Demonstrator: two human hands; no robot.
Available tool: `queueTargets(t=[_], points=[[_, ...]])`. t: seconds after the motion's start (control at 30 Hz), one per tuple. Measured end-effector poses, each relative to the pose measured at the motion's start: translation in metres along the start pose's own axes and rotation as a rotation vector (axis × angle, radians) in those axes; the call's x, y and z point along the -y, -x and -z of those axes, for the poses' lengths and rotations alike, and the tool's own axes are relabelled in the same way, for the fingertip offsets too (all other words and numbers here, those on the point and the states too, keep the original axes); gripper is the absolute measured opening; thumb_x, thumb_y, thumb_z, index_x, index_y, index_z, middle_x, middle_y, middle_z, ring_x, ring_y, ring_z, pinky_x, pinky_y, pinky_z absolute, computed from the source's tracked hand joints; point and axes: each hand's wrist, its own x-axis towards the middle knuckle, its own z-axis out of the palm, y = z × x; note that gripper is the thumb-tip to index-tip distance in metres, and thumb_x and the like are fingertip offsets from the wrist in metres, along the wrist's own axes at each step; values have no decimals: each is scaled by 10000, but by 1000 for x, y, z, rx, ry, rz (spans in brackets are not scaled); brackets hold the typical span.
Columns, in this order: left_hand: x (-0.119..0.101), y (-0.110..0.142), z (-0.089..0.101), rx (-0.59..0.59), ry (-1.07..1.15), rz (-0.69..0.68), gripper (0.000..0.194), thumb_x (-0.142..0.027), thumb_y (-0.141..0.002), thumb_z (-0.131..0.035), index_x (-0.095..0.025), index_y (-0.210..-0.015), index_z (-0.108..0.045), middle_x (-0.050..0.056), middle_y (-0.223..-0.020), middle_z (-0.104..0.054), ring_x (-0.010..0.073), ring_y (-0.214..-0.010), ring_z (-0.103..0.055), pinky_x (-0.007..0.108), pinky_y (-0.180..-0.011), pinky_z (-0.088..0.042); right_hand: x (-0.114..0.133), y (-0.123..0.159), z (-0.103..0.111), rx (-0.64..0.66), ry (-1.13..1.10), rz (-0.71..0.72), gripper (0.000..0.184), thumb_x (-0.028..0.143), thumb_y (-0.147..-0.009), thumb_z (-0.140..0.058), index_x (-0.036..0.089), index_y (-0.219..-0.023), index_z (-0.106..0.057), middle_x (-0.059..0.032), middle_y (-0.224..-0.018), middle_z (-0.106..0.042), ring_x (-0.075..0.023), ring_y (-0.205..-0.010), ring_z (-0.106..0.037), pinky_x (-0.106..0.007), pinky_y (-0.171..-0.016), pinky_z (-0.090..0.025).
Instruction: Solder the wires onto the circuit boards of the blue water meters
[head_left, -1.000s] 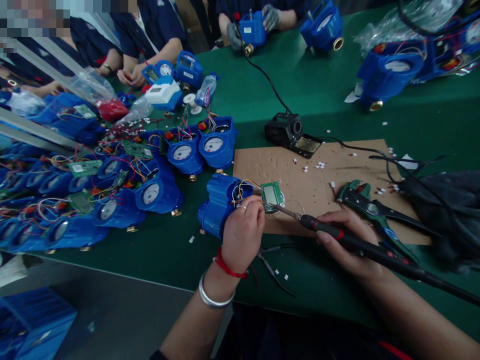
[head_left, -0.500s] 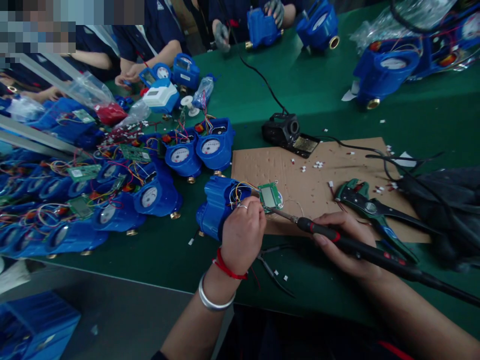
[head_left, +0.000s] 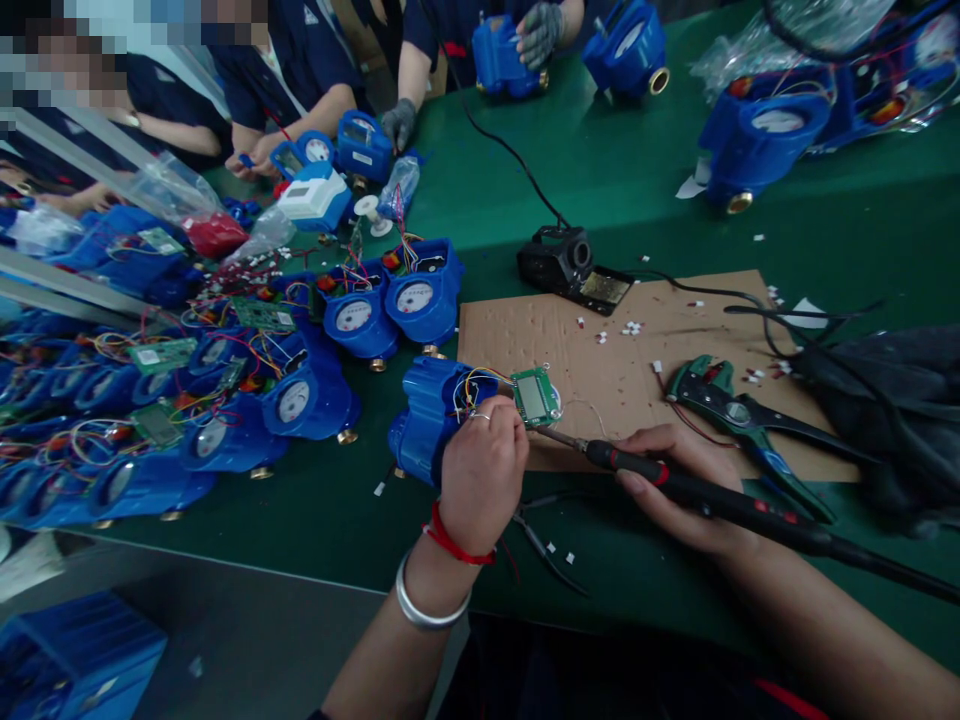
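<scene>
My left hand [head_left: 484, 470] is closed in a pinch next to a small green circuit board [head_left: 534, 397], which is wired to a blue water meter [head_left: 427, 415] lying on its side; what the fingers pinch is hidden. My right hand [head_left: 675, 488] grips a black soldering iron [head_left: 675, 482] with a red ring. Its metal tip reaches the board's lower edge. The board rests on the near left corner of a brown cardboard sheet [head_left: 637, 370].
Many blue meters [head_left: 300, 390] with loose boards and wires crowd the left of the green table [head_left: 615, 180]. A black iron stand [head_left: 559, 258], green wire strippers [head_left: 731, 410], small pliers [head_left: 540, 535] and a dark bag [head_left: 892, 420] lie around the cardboard. Other people's hands work across the table.
The view shifted slightly; my hands, the board and the iron stay together. A gloved hand of a person across the table came down onto the table.
</scene>
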Motion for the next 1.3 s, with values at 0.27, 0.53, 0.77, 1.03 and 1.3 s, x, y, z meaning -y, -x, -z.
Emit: queueTargets(t=[0.27,0.53,0.77,1.03,1.3], points=[[0,1,-1,-7,-3,-1,73,-112,-863,-454,-166,-869,-503,88,-1027,-609,212,-905,-598,359,-750,-528,0,-1,0,-6,8,15,133,216,-787,-617,221,-905,-555,-24,-772,-662,-129,-579,-609,-243,-490,-456],[-2,0,-2,-10,-10,5,70,-114,-865,-455,-162,-865,-506,90,-1014,-613,210,-890,-599,358,-742,-531,0,-1,-1,-8,-4,15,137,223,-792,-621,220,-913,-558,-33,-800,-673,-141,-631,-632,-242,-505,-462],[-1,0,-2,-4,-8,5,74,-118,-869,-449,-163,-860,-507,91,-1008,-613,210,-894,-597,353,-742,-527,-2,2,0,-17,-58,-17,164,207,-784,-627,225,-929,-553,-27,-774,-653,-138,-586,-597,-258,-485,-442],[-3,0,-1,4,-14,25,66,-113,-866,-461,-157,-862,-510,84,-1018,-609,201,-901,-596,342,-761,-526,-14,12,3,-121,-158,-56,244,176,-755,-659,219,-981,-579,-33,-796,-633,-152,-605,-588,-292,-535,-463],[-4,0,0,9,-18,37,78,-120,-872,-453,-146,-864,-526,87,-992,-612,193,-895,-598,329,-754,-528,-16,9,-2,-337,-295,-165,224,231,-780,-654,227,-993,-585,-31,-779,-633,-152,-600,-593,-284,-527,-476]])
